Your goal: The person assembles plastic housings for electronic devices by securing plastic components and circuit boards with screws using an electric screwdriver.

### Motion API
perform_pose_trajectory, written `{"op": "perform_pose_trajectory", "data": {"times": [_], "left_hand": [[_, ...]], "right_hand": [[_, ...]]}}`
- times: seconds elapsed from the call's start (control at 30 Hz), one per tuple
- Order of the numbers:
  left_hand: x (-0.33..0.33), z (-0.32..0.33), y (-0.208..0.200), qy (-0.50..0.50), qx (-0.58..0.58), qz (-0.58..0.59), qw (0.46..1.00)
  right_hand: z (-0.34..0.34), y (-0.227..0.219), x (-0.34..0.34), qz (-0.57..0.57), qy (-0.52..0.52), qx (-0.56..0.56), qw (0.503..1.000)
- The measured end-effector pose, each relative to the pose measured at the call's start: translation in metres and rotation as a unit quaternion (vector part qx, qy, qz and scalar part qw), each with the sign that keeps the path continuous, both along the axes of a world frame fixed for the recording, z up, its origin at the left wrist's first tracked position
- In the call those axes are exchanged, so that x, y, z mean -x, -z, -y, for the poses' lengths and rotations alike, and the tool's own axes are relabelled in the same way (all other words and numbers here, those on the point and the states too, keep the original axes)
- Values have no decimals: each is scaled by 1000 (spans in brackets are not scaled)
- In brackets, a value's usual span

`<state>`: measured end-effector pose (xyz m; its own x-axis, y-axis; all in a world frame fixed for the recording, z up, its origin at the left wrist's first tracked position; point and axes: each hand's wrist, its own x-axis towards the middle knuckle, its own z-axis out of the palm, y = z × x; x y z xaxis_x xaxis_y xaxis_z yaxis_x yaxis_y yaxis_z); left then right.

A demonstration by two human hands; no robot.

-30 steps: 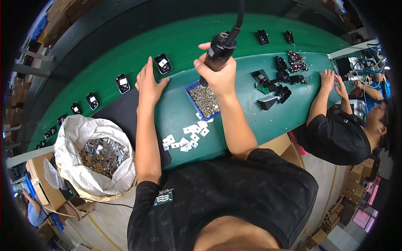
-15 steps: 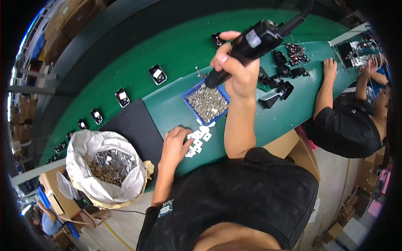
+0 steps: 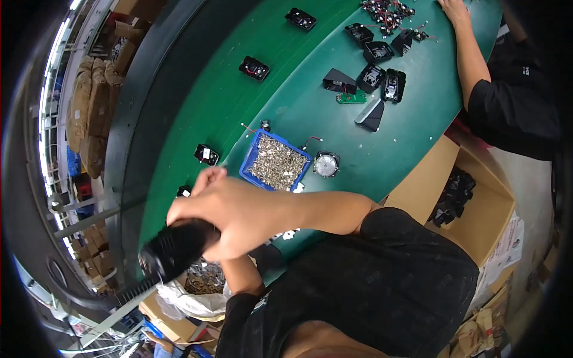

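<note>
My right hand (image 3: pixel 230 218) reaches across to the left, wrapped round a black corded electric screwdriver (image 3: pixel 176 247). Its cable trails to the lower left, and its tip is hidden. Under that hand rises my left forearm (image 3: pixel 242 274); the left hand is mostly covered, so its grip does not show. A few fingertips (image 3: pixel 210 175) stick out past the right hand; whose they are is unclear. Close by is a small black housing (image 3: pixel 184 191), partly covered. A blue tray (image 3: pixel 243 171) full of small metal screws sits beyond my right forearm, with white square pieces (image 3: pixel 289 234) below the forearm.
Black housings (image 3: pixel 255 68) sit along the green belt. Further right lie open black shells (image 3: pixel 371 77), a green circuit board (image 3: pixel 351 98), a round silver-faced part (image 3: pixel 326 164) and wired parts (image 3: pixel 388 15). A co-worker's arm (image 3: pixel 471 53) rests there. A sack (image 3: pixel 194 304) and carton (image 3: pixel 492 203) stand nearby.
My right hand has swung the screwdriver from above the screw tray to the far left. The left hand has left the white pieces and gone behind it. The view has turned.
</note>
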<state>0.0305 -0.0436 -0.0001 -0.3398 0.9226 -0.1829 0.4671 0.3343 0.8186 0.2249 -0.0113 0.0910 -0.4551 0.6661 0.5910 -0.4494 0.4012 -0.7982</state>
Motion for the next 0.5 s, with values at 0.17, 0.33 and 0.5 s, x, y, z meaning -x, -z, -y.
{"op": "perform_pose_trajectory", "data": {"times": [0.17, 0.33, 0.5], "left_hand": [[-36, -108, -1, 121, -111, -112, 980], [-64, -175, 3, 165, -138, -198, 956], [-69, -201, 14, 155, -178, -290, 927]], "right_hand": [[6, -4, -17, -1, -56, -3, 998], [12, -10, -23, 8, -78, -29, 997], [6, -11, -30, -22, -58, -33, 998]]}}
